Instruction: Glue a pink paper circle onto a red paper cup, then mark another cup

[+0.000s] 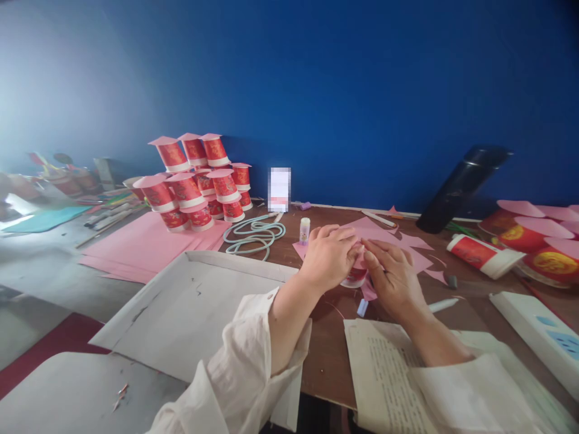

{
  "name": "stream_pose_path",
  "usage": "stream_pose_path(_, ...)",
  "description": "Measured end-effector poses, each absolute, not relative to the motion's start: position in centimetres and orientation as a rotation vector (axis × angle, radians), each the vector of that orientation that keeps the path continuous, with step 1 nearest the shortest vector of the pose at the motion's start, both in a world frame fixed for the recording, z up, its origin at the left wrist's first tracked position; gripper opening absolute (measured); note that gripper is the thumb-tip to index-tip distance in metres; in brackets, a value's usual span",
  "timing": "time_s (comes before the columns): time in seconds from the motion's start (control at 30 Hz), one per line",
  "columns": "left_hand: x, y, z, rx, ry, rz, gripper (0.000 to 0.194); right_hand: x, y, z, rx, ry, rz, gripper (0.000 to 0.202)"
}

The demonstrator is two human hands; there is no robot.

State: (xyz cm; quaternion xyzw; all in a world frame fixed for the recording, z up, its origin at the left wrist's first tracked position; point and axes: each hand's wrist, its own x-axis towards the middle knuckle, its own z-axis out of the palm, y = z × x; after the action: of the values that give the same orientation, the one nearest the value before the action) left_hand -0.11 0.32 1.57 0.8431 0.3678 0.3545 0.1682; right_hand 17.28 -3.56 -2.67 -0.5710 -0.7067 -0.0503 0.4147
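A red paper cup point(354, 279) stands upside down on the brown table, with pink paper on top of it. My left hand point(329, 256) bends over the cup from the left, its fingers closed on the pink paper. From the right, my right hand point(394, 278) pinches the paper's edge, thumb and fingertips close to my left hand. Both hands hide most of the cup. Pink paper scraps point(414, 242) lie around and behind it. A glue stick point(304, 231) stands just left of my left hand.
Stacked red cups point(185, 191) with pink tops stand at the left beside pink sheets point(122, 247). A coiled cable point(256, 238), a phone point(279, 190), a leaning black bottle point(459, 190), a power strip point(538, 337) and a printed booklet point(384, 374) surround the work area.
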Motion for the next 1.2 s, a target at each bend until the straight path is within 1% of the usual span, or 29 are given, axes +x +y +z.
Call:
stream_pose_path(0.33, 0.05, 0.33, 1.41, 2.363, 1.067, 1.002, 0.042, 16.88, -3.64, -2.56, -1.475, -1.767, -0.165, 0.053)
stream_pose_path(0.6, 0.14, 0.25, 1.36, 2.42, 1.14, 0.918, 0.045, 16.52, -3.91, -2.46, -1.516, -1.734, -0.122, 0.049)
stream_pose_path(1.0, 0.26, 0.19, 1.06, 2.319, 1.105, 1.003, 0.04, 16.39, -4.0, -2.58, -1.524, -1.729, -0.11, 0.048)
stream_pose_path(1.07, 0.16, 0.25, 1.05, 2.287, 1.058, 1.035, 0.044, 16.56, -3.99, -2.66, -1.501, -1.719, -0.113, 0.05)
stream_pose_path(1.2, -0.34, 0.39, 1.47, 2.065, 0.972, 1.14, 0.063, 17.09, -3.99, -2.39, -1.41, -1.584, -0.23, 0.055)
